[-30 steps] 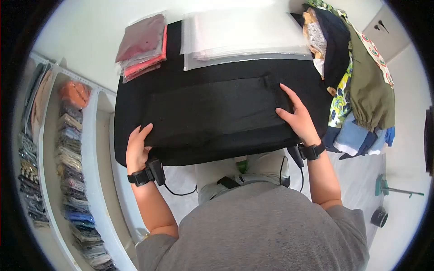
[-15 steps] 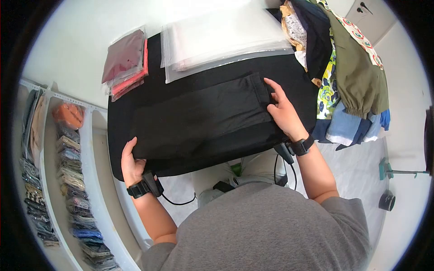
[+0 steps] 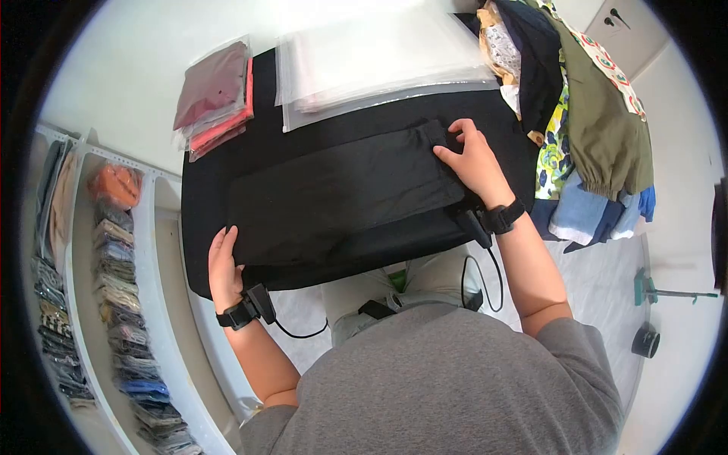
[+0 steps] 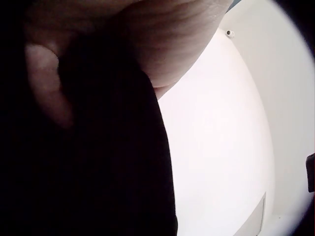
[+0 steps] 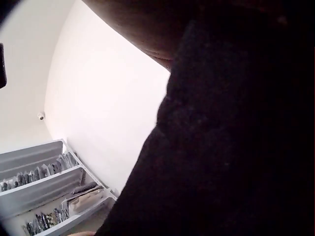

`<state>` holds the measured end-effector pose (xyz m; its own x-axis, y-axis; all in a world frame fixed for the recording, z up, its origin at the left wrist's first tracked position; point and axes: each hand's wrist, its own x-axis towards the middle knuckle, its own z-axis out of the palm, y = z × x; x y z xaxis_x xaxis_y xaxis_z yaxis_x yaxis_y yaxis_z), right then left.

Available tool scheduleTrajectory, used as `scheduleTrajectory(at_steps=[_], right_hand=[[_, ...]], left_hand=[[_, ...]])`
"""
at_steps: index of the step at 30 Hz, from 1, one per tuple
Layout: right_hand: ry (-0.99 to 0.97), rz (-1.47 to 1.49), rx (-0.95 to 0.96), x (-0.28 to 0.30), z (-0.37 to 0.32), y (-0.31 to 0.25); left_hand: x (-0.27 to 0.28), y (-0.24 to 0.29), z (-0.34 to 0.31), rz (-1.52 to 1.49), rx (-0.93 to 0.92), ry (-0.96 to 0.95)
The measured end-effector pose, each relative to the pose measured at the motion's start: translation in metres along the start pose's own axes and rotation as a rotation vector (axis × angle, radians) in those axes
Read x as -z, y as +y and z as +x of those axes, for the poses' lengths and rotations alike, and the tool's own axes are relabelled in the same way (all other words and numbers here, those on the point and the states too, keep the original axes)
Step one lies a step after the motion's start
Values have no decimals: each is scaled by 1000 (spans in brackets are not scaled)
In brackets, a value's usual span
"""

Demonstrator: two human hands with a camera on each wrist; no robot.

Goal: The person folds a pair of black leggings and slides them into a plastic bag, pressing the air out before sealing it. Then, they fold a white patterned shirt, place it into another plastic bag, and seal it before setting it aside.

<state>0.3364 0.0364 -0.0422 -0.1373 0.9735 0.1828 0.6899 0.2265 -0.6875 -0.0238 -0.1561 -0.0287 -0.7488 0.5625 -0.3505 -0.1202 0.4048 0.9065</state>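
A long folded black garment [image 3: 334,189] lies slantwise across the black-covered table [image 3: 265,83], with a band-like seam at its right end. My left hand [image 3: 224,265] rests at the garment's left end, its fingers fairly straight along the edge and the thumb nearer to me. In the left wrist view the thumb [image 4: 49,88] lies against dark cloth. My right hand [image 3: 478,167] is at the upper right corner, fingers bent and thumb on the cloth, pinching the seamed end. Dark cloth [image 5: 206,147] hides most of that hand in the right wrist view.
At the back lie clear plastic bags [image 3: 371,68] in a stack. Packed dark red and pink garments [image 3: 216,83] sit at the back left. Loose clothes [image 3: 599,129] hang over the right edge. Shelves of packed items [image 3: 129,303] stand on the left.
My right hand has drawn its spread fingers in and bent them at the garment's right end. The garment now lies more slanted in view, while the left hand stays at its left end.
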Motion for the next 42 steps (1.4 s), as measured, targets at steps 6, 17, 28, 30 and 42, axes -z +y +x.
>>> scheduleTrajectory(at_steps=[6,17,28,30,42], right_hand=[[-114,-142,-65,-6,13,9],[25,-85,40,-1,7,11],[-501,-409,555,17,-40,-11],[-445,-483,564,20,-51,-22],[-335,-234,860,-64,-84,-73]], left_hand=[[2,0,0,26,-5,-48],[0,8,-11,-47,-49,-118],[-1,0,-4,209,-128,-49],[5,-3,-3,84,-95,-113],[8,-23,-6,-524,-57,-252]])
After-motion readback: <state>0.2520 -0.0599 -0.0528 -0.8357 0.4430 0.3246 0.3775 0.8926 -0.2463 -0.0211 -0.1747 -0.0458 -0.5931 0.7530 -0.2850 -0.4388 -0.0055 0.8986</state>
